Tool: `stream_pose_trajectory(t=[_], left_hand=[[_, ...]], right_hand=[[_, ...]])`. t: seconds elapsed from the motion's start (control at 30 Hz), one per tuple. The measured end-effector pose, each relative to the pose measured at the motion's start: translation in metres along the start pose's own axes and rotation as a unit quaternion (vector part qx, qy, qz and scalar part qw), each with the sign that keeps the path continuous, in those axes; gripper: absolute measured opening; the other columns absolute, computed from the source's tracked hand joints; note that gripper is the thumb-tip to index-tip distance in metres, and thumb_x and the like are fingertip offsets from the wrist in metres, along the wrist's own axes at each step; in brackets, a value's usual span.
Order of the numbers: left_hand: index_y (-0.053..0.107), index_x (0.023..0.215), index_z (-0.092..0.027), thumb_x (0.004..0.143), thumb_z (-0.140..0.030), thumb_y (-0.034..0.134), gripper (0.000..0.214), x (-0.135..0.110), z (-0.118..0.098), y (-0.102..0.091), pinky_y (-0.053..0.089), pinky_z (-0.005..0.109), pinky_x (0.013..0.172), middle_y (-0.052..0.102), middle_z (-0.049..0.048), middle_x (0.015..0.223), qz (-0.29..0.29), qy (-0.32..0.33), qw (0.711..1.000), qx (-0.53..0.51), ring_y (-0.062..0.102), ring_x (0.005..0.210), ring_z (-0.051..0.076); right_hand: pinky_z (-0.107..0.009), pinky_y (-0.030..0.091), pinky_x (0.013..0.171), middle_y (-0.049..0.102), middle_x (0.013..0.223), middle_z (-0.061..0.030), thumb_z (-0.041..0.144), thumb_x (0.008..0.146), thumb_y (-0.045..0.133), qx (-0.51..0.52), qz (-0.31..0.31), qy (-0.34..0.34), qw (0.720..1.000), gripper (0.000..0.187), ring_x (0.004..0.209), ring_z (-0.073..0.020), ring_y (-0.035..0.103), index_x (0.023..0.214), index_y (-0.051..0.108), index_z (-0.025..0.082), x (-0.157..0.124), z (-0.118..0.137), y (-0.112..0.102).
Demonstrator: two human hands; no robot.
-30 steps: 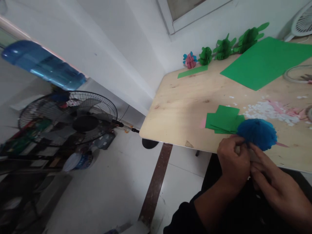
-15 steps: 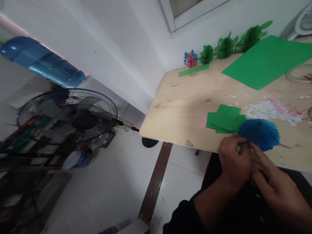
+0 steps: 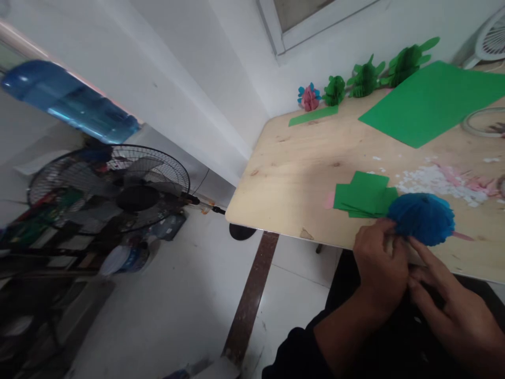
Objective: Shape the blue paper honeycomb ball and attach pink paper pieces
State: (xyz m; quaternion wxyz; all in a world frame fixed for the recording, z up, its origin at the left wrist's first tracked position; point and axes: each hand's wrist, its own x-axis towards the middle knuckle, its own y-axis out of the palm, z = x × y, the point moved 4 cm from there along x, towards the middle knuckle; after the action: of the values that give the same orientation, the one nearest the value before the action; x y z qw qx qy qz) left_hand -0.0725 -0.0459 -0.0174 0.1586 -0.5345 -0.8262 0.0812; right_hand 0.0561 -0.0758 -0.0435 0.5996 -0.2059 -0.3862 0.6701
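Observation:
A blue paper honeycomb ball [image 3: 422, 218] rests at the near edge of the wooden table [image 3: 300, 163]. My left hand [image 3: 381, 263] is closed, its fingertips pinching the ball's lower left side. My right hand [image 3: 450, 302] sits just right of it, fingers bent, with the index finger reaching up to the ball's underside. A stack of small green paper squares [image 3: 363, 193] lies directly left of the ball. White and pink paper scraps [image 3: 442, 181] are scattered behind it.
A large green paper sheet [image 3: 430, 102] lies at the back right. Three green paper ornaments [image 3: 365, 79] and a pink-blue one [image 3: 310, 97] line the wall, beside a green strip [image 3: 313, 116]. A standing fan [image 3: 114, 187] and a blue water jug [image 3: 67, 102] are on the left.
Both hands have shifted slightly lower and to the right on the blue ball; my right index finger now stretches further up to it. The ball stays in nearly the same place.

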Motion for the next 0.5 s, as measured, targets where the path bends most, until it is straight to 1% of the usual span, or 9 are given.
stream_pose_trajectory(t=[0.2,0.37,0.43,0.5], left_hand=[[0.068,0.107,-0.019,0.075,-0.004,0.06,0.036,-0.003,0.002,0.0,0.054,0.039,0.091,0.072,0.0075,0.099,0.003,-0.013,1.0,0.0,0.067,0.097,0.024],[0.067,0.11,-0.017,0.076,-0.007,0.06,0.035,-0.004,0.003,-0.001,0.052,0.041,0.093,0.072,0.0094,0.106,-0.009,-0.008,1.0,-0.023,0.066,0.102,0.024],[0.067,0.109,-0.017,0.075,-0.006,0.06,0.036,-0.005,0.005,-0.002,0.052,0.042,0.093,0.072,0.0094,0.106,-0.016,-0.006,1.0,-0.026,0.066,0.102,0.024],[0.067,0.109,-0.017,0.075,-0.007,0.061,0.035,-0.006,0.005,-0.001,0.052,0.042,0.093,0.072,0.0099,0.105,-0.018,0.0,1.0,-0.021,0.066,0.1,0.025]], right_hand=[[-0.018,0.048,0.047,0.072,0.074,0.0066,0.049,0.091,0.042,0.025,-0.017,-0.03,0.999,0.065,0.061,-0.0135,0.068,0.151,0.022,0.039,0.003,0.009,-0.007],[-0.017,0.045,0.042,0.07,0.07,0.0097,0.051,0.091,0.041,0.027,-0.023,-0.024,0.999,0.062,0.053,-0.0123,0.065,0.15,0.023,0.045,0.004,0.012,-0.013],[-0.018,0.043,0.037,0.068,0.067,0.0118,0.052,0.09,0.041,0.027,-0.02,-0.015,0.999,0.062,0.045,-0.0113,0.061,0.149,0.023,0.047,0.002,0.011,-0.013],[-0.019,0.043,0.037,0.067,0.066,0.0131,0.054,0.09,0.039,0.006,-0.017,-0.003,1.0,0.06,0.042,-0.0111,0.058,0.148,0.022,0.049,-0.001,0.008,-0.011]])
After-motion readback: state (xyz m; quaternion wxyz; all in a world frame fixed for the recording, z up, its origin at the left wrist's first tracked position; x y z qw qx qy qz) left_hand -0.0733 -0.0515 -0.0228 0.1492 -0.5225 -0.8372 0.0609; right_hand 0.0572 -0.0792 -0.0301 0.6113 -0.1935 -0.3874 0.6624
